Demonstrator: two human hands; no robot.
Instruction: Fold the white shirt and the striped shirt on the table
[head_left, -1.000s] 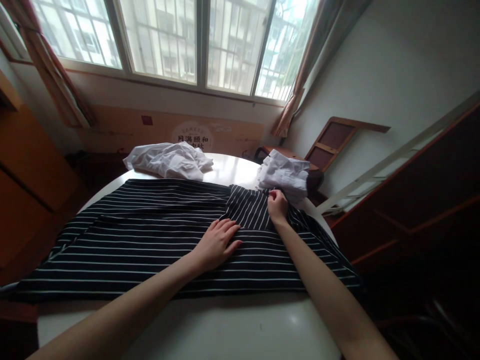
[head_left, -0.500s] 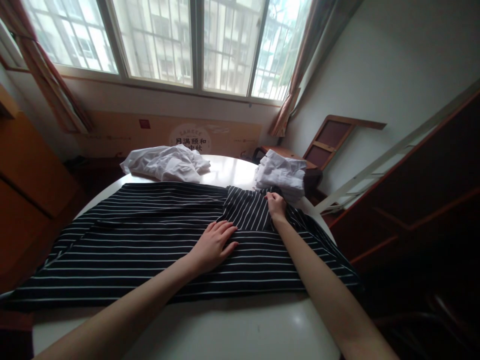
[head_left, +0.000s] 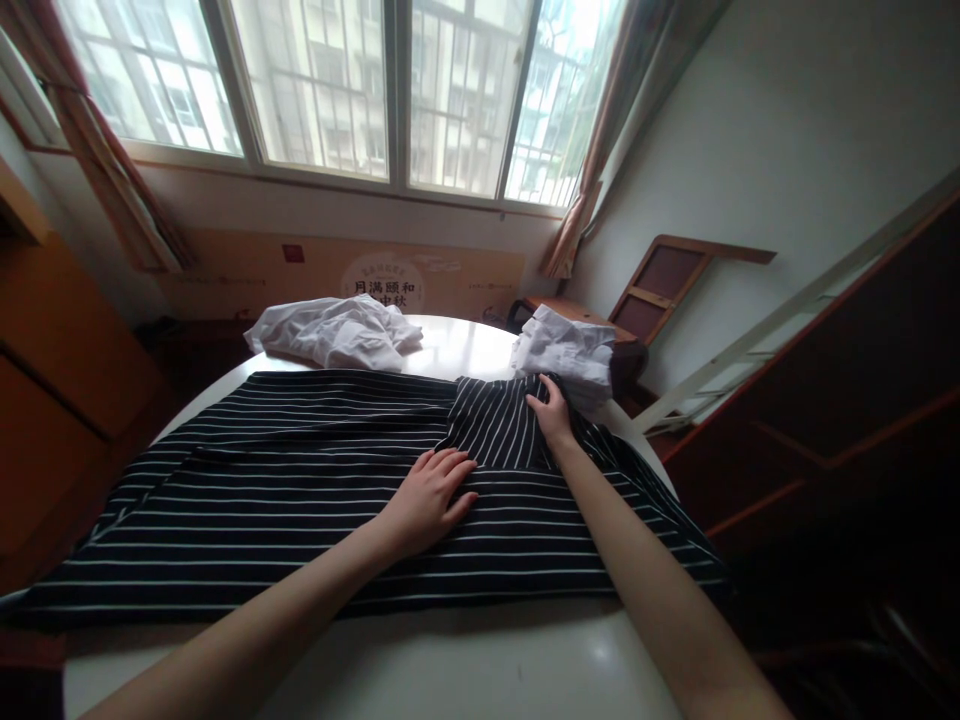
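Observation:
A black garment with thin white stripes (head_left: 300, 510) lies spread across the white table; its exact kind I cannot make out. One section (head_left: 491, 420), with stripes running at a slant, is folded over near the far right side. My left hand (head_left: 431, 500) rests flat on the cloth just below that fold, fingers stretched out. Touching the far right part of the folded section is my right hand (head_left: 553, 415), its thumb and forefinger apart. The cloth under both palms is hidden.
Crumpled white cloth (head_left: 334, 332) lies at the table's far left. A stack of folded white cloth (head_left: 566, 350) sits at the far right, close to my right hand. The white table (head_left: 465, 660) has a rounded far edge. Beyond stand a long cardboard box (head_left: 465, 280) and windows.
My right thumb and forefinger have spread apart from a pinch on the folded section. The left hand stays flat in place. The view has shifted slightly.

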